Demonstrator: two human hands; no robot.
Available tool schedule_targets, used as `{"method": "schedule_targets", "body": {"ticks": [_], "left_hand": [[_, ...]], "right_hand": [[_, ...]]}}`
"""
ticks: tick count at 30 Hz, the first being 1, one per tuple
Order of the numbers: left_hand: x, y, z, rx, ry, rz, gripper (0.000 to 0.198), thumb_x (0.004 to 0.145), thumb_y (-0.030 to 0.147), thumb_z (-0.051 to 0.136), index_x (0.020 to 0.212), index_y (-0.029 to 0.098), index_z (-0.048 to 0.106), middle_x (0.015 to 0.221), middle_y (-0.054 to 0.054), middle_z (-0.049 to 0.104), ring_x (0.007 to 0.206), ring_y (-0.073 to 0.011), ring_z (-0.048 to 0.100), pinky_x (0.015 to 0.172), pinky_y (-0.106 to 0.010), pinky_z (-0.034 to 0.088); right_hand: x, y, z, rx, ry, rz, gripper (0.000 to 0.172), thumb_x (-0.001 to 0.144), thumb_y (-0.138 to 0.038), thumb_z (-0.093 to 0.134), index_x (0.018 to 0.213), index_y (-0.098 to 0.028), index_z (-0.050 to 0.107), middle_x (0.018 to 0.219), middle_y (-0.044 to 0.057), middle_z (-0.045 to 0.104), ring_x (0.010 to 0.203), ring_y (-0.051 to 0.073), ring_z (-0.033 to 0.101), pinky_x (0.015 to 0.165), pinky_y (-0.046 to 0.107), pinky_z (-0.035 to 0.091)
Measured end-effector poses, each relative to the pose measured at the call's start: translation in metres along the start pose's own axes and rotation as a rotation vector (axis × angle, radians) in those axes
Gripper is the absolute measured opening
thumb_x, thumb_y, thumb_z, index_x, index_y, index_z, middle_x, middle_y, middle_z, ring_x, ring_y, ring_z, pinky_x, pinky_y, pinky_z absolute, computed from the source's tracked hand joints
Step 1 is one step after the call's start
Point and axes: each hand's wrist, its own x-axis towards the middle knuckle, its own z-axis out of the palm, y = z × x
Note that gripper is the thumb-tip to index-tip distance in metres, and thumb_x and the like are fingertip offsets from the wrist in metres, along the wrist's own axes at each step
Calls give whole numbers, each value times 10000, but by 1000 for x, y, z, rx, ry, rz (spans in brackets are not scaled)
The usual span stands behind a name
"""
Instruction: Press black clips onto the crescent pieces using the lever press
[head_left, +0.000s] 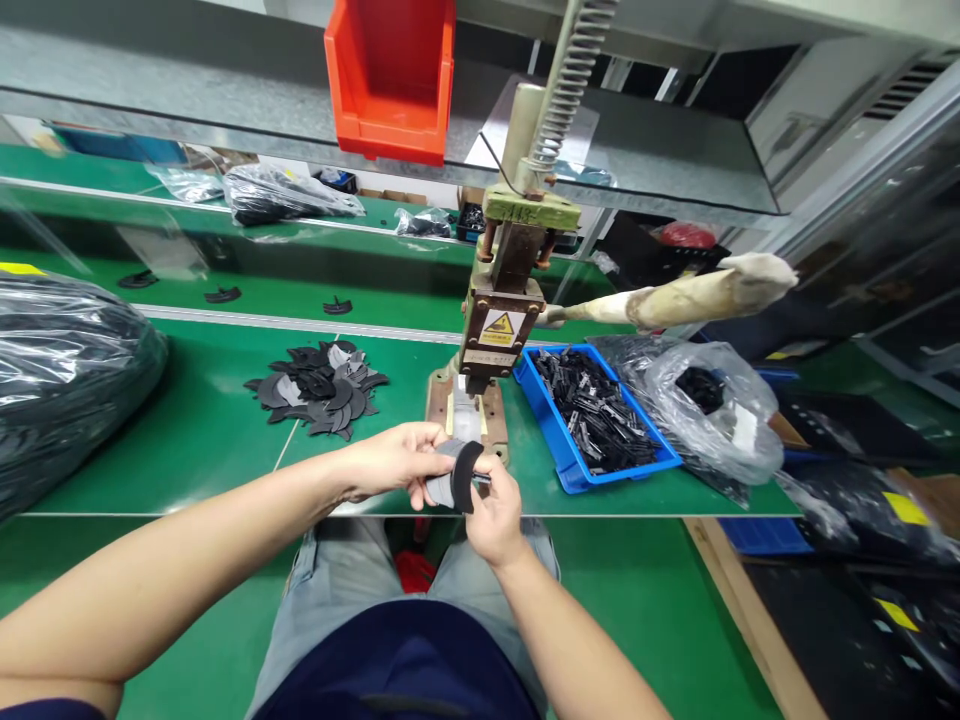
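Note:
My left hand [401, 462] grips a small stack of curved grey and black pieces [455, 474] from the left side. On their right, my right hand [496, 508] closes around a small dark part [481, 479] against the black curved piece; its fingertips are partly hidden. Both hands are held at the table's front edge, just before the base of a hand press [496, 330]. A loose pile of curved grey and black pieces [322, 388] lies to the left. Right of the press sits a blue tray [564, 468] full of small black parts [600, 410].
The press's wrapped lever [675, 300] juts out to the right. A large bag of black pieces [67, 380] stands at the left, and an open plastic bag [712, 400] lies right of the tray. An orange bin [394, 140] hangs above on the shelf [187, 90].

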Motion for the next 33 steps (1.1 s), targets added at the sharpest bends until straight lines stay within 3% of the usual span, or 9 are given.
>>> {"method": "schedule_targets", "body": {"ticks": [4,7,10,12,16,25,33], "left_hand": [[2,-9,-15,150,61,61,553,811,647,834,890,199,521,653,15,654,483,-125,625,463,-220,483],[0,-16,-18,249,110,150,476,879,620,770,986,206,561,758,8,661,578,-143,637,530,-262,518],[-4,-18,-12,501,334,366,349,929,527,734,1054,214,644,978,-49,684,845,-187,656,726,-316,550],[-7,-17,-6,706,430,493,278,961,494,700,965,217,684,997,-60,672,951,-214,620,855,-357,518],[-7,-15,2,876,377,556,378,982,493,665,730,213,640,822,-53,624,881,-230,553,847,-382,448],[5,-25,5,749,383,480,505,977,504,646,575,212,555,754,-50,575,867,-226,531,814,-354,423],[13,-40,1,438,429,403,451,896,540,746,677,193,558,787,-1,530,810,-168,516,776,-293,449]], "right_hand": [[8,-1,-11,-100,-93,-77,173,996,-256,595,1143,-244,687,1065,78,773,979,220,730,899,387,586],[11,0,-18,-212,-164,-179,176,997,-236,586,1142,-243,685,1042,88,765,987,234,718,886,409,583],[11,2,-18,-261,-177,-226,160,991,-218,585,1123,-233,675,997,88,746,935,230,698,842,404,578],[11,3,-17,-284,-183,-238,155,990,-204,581,1117,-227,666,994,90,736,925,225,688,835,399,573],[10,6,-15,-326,-202,-239,143,994,-205,569,1105,-229,656,983,86,726,910,221,673,817,390,561],[10,11,-17,-331,-237,-262,143,1005,-242,549,1103,-237,653,968,84,733,871,218,674,780,391,559],[11,8,-18,-244,-160,-254,173,985,-211,582,1120,-243,686,950,77,744,857,219,697,772,390,578]]}}
